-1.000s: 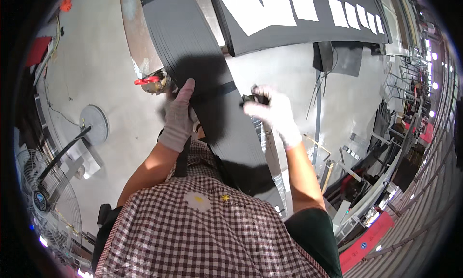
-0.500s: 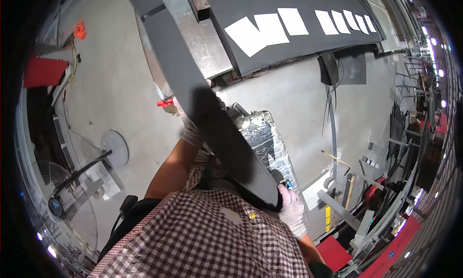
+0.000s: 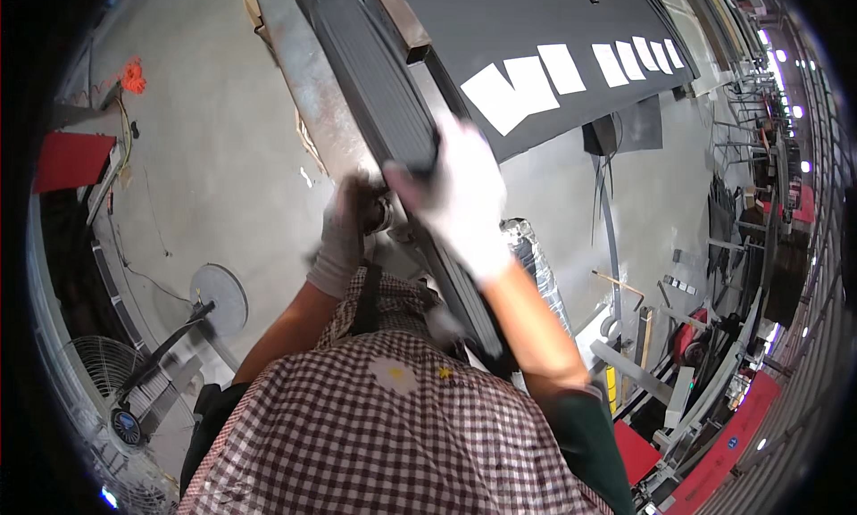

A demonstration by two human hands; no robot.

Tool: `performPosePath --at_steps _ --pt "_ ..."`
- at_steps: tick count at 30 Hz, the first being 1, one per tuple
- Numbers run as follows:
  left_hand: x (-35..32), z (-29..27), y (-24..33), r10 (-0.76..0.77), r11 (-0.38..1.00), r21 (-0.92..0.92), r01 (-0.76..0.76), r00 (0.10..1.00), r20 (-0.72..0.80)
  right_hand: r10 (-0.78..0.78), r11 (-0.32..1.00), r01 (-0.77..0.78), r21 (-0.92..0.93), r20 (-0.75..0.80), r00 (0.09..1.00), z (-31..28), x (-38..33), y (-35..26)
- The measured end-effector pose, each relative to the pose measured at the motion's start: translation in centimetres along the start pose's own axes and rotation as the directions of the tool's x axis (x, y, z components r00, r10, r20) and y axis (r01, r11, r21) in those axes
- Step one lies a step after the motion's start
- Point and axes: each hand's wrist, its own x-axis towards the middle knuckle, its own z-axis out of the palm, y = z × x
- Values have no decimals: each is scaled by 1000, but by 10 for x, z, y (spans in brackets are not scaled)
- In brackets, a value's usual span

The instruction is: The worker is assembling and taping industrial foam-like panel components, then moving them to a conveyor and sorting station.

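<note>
A long black ribbed strip [image 3: 384,95] runs from the metal bench [image 3: 326,104] at the top down to my waist. My right hand [image 3: 460,189], in a pale glove and blurred, reaches across the strip's middle, its thumb on the left side and fingers on the right. Close by the strip's left edge, at the near end of the bench, is my left hand [image 3: 344,234], also gloved. Its fingers are curled and in shadow, and what they hold is hidden. The strip's near end hangs by my checked apron [image 3: 357,408].
A dark table [image 3: 536,15] with several white paper sheets [image 3: 560,69] stands at upper right, a square metal tube [image 3: 402,20] beside the strip. A silver-wrapped bundle [image 3: 540,265] lies right of the strip. A fan [image 3: 125,426] stands at left; metal frames [image 3: 714,381] are at right.
My right hand has moved from the strip's near end up to its middle. The strip has turned and now shows its ribbed side. The red object by my left hand is out of sight.
</note>
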Motion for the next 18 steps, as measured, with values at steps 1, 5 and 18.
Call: performPosePath --at_steps 1,5,18 --pt "15 -7 -1 39 964 -264 6 985 166 8 1000 -7 21 -52 999 5 40 -14" --pt "21 27 45 -86 988 -136 67 987 -136 -41 995 71 70 -360 932 5 83 -30" --pt "72 3 132 670 -320 758 -568 429 605 703 662 -538 522 -182 688 1 -189 87"
